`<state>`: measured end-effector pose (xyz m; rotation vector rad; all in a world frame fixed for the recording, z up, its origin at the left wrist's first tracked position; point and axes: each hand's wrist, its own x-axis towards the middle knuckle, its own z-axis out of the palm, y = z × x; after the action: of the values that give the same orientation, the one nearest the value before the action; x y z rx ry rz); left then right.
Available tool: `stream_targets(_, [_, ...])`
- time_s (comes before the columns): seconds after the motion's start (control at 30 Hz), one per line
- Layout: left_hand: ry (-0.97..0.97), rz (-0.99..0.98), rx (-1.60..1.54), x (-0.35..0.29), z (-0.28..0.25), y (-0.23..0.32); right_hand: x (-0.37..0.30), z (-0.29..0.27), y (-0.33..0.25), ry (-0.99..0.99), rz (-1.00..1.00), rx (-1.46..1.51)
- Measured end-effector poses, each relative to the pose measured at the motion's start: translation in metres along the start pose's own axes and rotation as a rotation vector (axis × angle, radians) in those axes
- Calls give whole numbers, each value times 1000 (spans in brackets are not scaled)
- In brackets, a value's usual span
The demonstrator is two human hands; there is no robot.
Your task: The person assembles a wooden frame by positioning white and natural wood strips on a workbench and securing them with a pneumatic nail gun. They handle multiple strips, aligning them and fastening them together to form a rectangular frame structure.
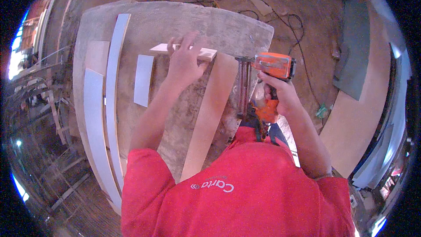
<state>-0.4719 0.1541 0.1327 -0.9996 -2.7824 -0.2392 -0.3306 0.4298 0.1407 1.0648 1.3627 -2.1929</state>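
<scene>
A short, pale board (207,54) lies across the far end of a long brown board (212,105). My left hand (186,59) is over the short board, its fingers on the far side and the thumb on the near side; the fingertips are slightly smeared. In my right hand (282,92) is the handle of an orange and black nail gun (274,63). The gun's dark nose and magazine stand to the right of the long board's far end. Whether the nose touches the boards, I cannot tell.
Both boards lie on a worn grey tabletop (175,15). Toward its left are a short white strip (144,80), a long white strip (116,83) and another white board (95,109). Cables (280,19) trail over the floor beyond. Large sheets (357,114) stand at the right.
</scene>
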Motion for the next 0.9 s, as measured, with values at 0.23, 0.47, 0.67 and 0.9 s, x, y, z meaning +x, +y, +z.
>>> stream_targets(0.23, [259, -512, -254, -120, -25, 62, -23, 0, -13, 88, -61, 54])
stream_targets(0.47, [-56, -966, -51, -239, 1, 120, 25, -61, 9, -79, -47, -11])
stream_targets(0.67, [-144, -1016, -196, -259, 30, 101, 29, -3, 17, 33, -65, -86])
stream_targets(0.9, [-137, -1015, -203, -253, 9, 99, 32, -32, 43, 32, -185, -37])
